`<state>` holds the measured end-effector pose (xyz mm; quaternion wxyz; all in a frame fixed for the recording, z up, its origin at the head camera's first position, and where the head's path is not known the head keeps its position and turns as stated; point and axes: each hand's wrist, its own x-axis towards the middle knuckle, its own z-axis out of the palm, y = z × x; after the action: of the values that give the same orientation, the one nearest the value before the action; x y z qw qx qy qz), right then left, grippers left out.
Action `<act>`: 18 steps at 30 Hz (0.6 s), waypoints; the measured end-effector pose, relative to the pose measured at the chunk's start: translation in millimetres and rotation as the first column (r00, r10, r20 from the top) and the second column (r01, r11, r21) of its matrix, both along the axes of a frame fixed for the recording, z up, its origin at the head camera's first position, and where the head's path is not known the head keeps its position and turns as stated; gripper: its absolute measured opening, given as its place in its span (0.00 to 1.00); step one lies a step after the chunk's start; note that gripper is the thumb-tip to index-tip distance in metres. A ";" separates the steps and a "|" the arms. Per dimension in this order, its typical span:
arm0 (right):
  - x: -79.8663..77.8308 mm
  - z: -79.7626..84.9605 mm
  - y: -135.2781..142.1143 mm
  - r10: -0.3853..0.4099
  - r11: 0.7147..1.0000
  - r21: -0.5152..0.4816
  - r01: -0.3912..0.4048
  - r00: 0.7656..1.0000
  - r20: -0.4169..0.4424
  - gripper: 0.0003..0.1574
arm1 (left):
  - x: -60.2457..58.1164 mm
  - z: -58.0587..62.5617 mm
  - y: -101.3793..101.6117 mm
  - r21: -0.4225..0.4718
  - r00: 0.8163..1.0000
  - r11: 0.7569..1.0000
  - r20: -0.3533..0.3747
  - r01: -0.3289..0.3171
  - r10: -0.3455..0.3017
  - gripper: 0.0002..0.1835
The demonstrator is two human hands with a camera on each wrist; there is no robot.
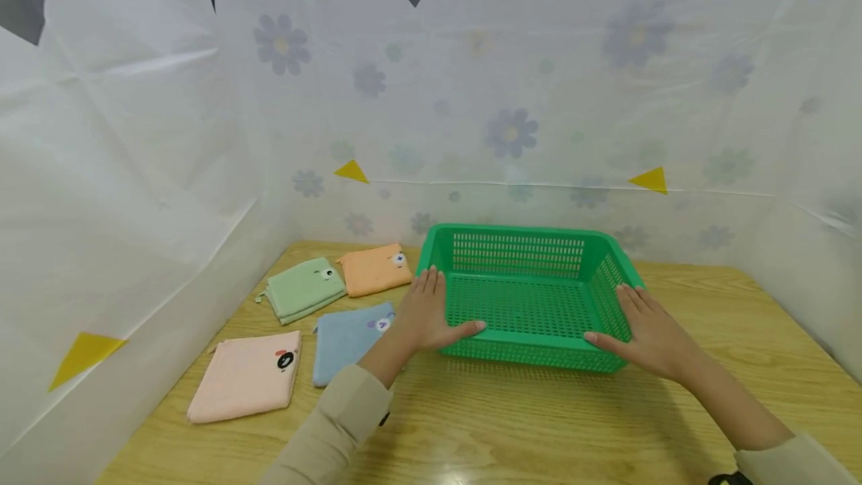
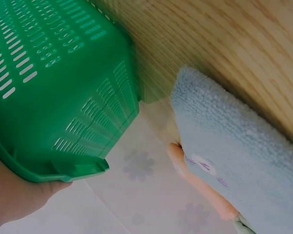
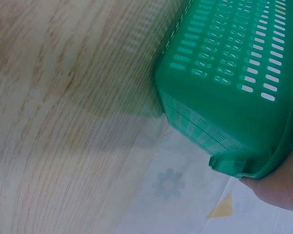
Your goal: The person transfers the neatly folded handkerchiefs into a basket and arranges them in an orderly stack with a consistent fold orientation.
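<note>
A green plastic basket (image 1: 525,339) with slotted walls and floor stands on the wooden table. My left hand (image 1: 429,313) rests at its front left corner, fingers straight along the left rim, thumb over the front rim. At the front right corner, my right hand (image 1: 649,331) lies the same way, with straight fingers on the side and its thumb on the rim. The left wrist view shows a folded blue towel (image 2: 234,146) beside the basket, close to my left wrist. Both wrist views show a hand against the basket's rim, with most fingers hidden.
Left of the basket lie more folded towels with eye patches: an orange towel (image 1: 373,270), a green towel (image 1: 303,292) and a pink towel (image 1: 245,380). White flower-printed sheeting (image 1: 431,81) walls the wooden table (image 1: 512,432) at the back and sides.
</note>
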<state>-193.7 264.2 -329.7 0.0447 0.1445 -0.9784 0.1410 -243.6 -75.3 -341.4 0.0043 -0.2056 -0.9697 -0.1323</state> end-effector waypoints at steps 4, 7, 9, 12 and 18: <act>0.1 0.3 -0.3 0.001 1.000 -0.004 -0.001 1.000 -0.003 0.61 | 0.9 -0.3 -0.5 0.013 1.000 1.000 0.014 -0.005 0.004 0.55; -0.4 0.1 -0.4 0.003 1.000 -0.001 -0.003 1.000 -0.003 0.61 | 1.8 0.0 -1.0 0.017 1.000 1.000 0.022 -0.009 0.009 0.55; -0.1 0.0 -0.5 0.001 1.000 0.001 -0.001 1.000 0.002 0.61 | 2.6 0.1 -1.2 0.017 1.000 1.000 0.023 -0.008 0.008 0.55; 0.6 -0.1 -0.4 -0.001 1.000 0.004 0.001 1.000 0.009 0.61 | 3.7 0.4 -1.4 0.020 1.000 1.000 0.024 -0.007 0.007 0.55; 1.6 1.0 -0.5 -0.004 1.000 0.007 0.004 1.000 0.007 0.61 | 5.8 2.2 -1.7 0.020 1.000 1.000 0.019 -0.010 0.010 0.56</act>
<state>-192.1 263.8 -328.7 0.0413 0.1424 -0.9792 0.1382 -237.8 -77.0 -339.3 -0.0023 -0.1994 -0.9693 -0.1439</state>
